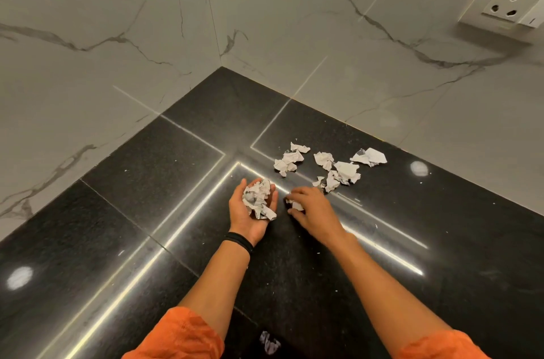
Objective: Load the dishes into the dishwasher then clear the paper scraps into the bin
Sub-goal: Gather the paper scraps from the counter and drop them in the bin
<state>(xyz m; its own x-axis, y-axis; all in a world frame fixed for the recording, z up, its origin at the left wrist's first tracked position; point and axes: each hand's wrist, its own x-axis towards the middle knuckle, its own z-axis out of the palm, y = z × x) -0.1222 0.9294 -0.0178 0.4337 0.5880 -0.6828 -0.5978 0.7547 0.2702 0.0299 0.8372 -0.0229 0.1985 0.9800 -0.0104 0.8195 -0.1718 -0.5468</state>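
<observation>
My left hand point(245, 216) lies palm up on the black granite counter point(164, 170), cupping a wad of crumpled paper scraps point(258, 199). My right hand point(310, 208) rests palm down just to its right, fingers closed on one small paper scrap point(295, 205). Several more crumpled white scraps lie on the counter beyond my right hand: one cluster point(290, 160), another point(338, 172) and a larger flat piece point(369, 157). No dishes, dishwasher or bin are in view.
The counter ends in a corner formed by two white marble-patterned walls point(117, 20). A white wall socket point(509, 2) sits at the upper right. A small crumpled grey scrap point(269, 342) lies near the counter's front edge between my orange sleeves.
</observation>
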